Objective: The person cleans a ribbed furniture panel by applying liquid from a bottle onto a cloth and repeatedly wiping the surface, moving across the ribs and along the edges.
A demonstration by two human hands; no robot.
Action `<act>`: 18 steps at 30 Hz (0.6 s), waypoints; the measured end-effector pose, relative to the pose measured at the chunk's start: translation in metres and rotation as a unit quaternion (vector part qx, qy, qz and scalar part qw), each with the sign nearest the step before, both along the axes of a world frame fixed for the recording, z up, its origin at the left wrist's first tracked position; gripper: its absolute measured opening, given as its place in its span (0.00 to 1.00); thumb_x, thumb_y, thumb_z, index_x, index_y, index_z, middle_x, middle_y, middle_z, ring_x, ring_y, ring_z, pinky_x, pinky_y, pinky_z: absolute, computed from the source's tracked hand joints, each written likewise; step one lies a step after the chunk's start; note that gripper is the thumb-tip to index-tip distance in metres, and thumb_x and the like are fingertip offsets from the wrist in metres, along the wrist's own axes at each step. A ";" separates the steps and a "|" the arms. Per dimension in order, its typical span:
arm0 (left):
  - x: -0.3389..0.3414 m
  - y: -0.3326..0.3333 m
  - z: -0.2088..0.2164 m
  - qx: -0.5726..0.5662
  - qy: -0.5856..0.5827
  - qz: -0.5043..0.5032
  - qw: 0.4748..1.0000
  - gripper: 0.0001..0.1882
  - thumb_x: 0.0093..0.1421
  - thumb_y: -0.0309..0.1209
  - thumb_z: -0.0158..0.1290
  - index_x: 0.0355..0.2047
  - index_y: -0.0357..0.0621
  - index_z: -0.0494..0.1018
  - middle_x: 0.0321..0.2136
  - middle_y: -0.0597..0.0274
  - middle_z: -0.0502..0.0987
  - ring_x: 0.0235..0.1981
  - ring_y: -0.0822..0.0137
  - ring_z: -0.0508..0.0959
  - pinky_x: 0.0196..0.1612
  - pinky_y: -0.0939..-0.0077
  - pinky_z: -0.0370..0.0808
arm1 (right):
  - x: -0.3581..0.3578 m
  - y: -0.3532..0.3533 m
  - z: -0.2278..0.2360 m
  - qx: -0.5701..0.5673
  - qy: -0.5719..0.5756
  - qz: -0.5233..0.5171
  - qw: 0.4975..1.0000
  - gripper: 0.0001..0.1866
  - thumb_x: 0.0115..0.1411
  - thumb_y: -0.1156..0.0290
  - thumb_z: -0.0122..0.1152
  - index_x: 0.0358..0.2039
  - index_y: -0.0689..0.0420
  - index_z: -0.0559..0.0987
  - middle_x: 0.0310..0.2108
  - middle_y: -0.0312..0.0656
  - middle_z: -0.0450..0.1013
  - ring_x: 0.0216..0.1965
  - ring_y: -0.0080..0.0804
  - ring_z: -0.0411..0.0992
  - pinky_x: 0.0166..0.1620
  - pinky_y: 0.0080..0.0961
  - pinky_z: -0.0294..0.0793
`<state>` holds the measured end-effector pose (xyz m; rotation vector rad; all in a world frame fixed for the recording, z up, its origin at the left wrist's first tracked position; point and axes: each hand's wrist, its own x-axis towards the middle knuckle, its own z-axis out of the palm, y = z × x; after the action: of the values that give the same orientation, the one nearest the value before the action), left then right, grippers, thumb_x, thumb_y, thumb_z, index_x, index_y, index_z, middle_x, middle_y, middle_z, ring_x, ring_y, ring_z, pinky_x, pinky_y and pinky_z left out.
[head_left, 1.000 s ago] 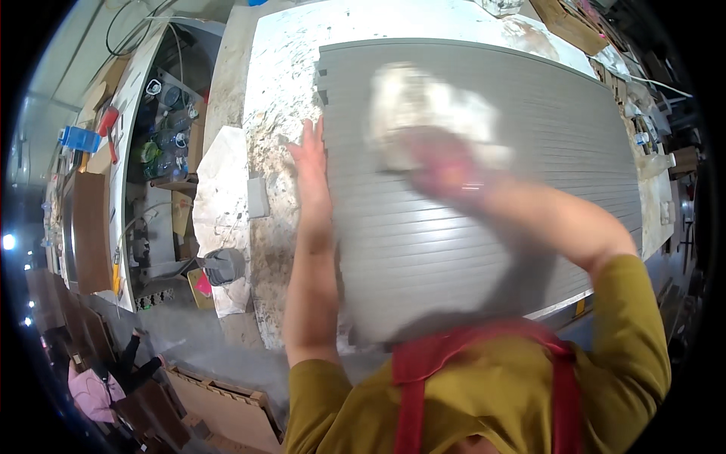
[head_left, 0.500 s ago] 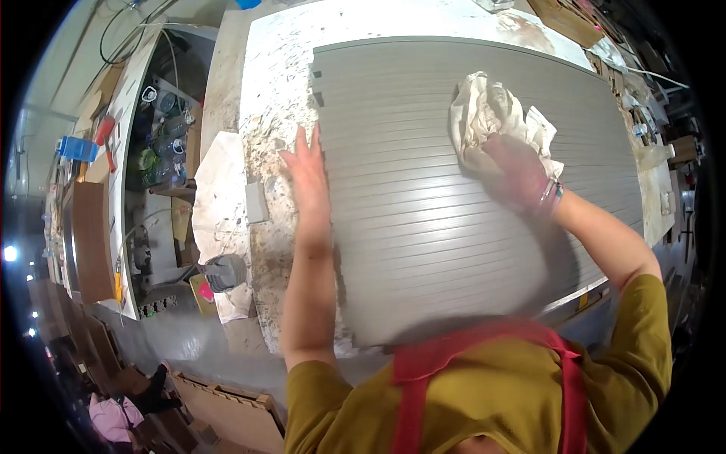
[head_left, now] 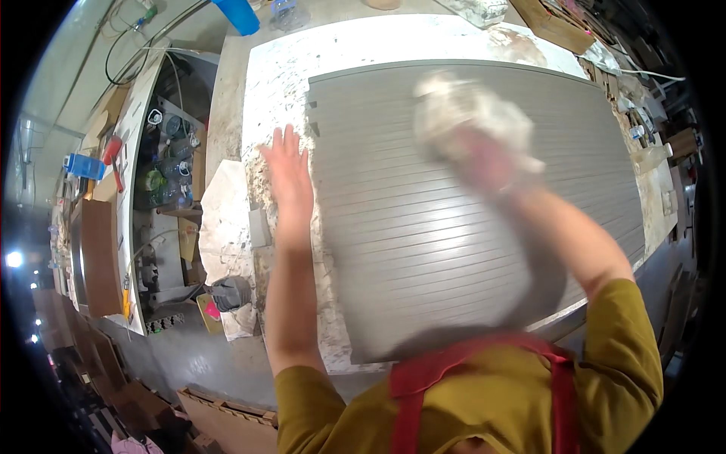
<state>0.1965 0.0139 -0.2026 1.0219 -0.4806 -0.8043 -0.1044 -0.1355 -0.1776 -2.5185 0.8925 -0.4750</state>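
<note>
One blue container (head_left: 85, 166) is sitting at the far left, with a red tool (head_left: 113, 150) lying just beside it. Below them a brown board (head_left: 98, 261) is standing near the shelf's edge. Plastic bottles (head_left: 170, 178) are crowding together inside the shelf (head_left: 160, 234). Next along, a pale crumpled sheet (head_left: 221, 216) is lying along the left edge of the desk (head_left: 228, 98), and a dark grey bundle (head_left: 230, 293) is resting at its lower end. A blue cup (head_left: 238, 15) is standing toward the far edge, and a small grey block (head_left: 259, 228) is lying near the left forearm. The left hand (head_left: 291, 178) is lying over a stained white board (head_left: 276, 83), its grip wide and holding nothing, fingers spreading just beside the panel. The grey grooved panel (head_left: 408, 250) is lying flat across the middle of the desk, its grooves running from side to side. On its upper middle part a bunched whitish cloth (head_left: 454, 106) is showing blurred. The right hand (head_left: 488, 159), also blurred, is holding this cloth in its grip; the exact finger positions are not showing clearly. Farther right, a clear bottle (head_left: 652, 157) is lying near the panel's right edge.
</note>
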 end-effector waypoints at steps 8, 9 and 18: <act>0.049 -0.094 -0.058 0.135 -0.021 -0.070 0.988 0.43 0.63 0.63 0.25 0.66 0.42 0.44 0.65 0.54 0.47 0.66 0.55 0.45 0.66 0.62 0.38 | -0.094 -0.080 0.011 0.103 0.052 -0.183 0.976 0.19 0.57 0.67 0.53 0.50 0.55 0.72 0.39 0.48 0.74 0.39 0.48 0.73 0.46 0.34 0.71; 0.053 -0.093 -0.064 0.126 -0.014 -0.067 0.990 0.40 0.64 0.61 0.26 0.65 0.42 0.47 0.63 0.52 0.51 0.63 0.55 0.49 0.65 0.63 0.43 | -0.049 -0.060 0.009 0.018 -0.014 -0.025 0.999 0.18 0.55 0.70 0.52 0.48 0.56 0.73 0.42 0.49 0.73 0.38 0.48 0.73 0.46 0.35 0.72; 0.022 -0.058 0.012 0.081 0.142 -0.116 0.980 0.48 0.60 0.67 0.25 0.65 0.36 0.48 0.63 0.50 0.56 0.63 0.56 0.57 0.64 0.62 0.52 | 0.157 0.036 0.042 0.012 0.068 0.144 0.987 0.11 0.49 0.70 0.54 0.32 0.60 0.77 0.35 0.51 0.75 0.38 0.46 0.75 0.43 0.40 0.72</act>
<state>0.2181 -0.0444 -0.1906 0.9899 -0.2951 -1.1951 0.0529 -0.0999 -0.1352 -2.6245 0.5606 -0.2021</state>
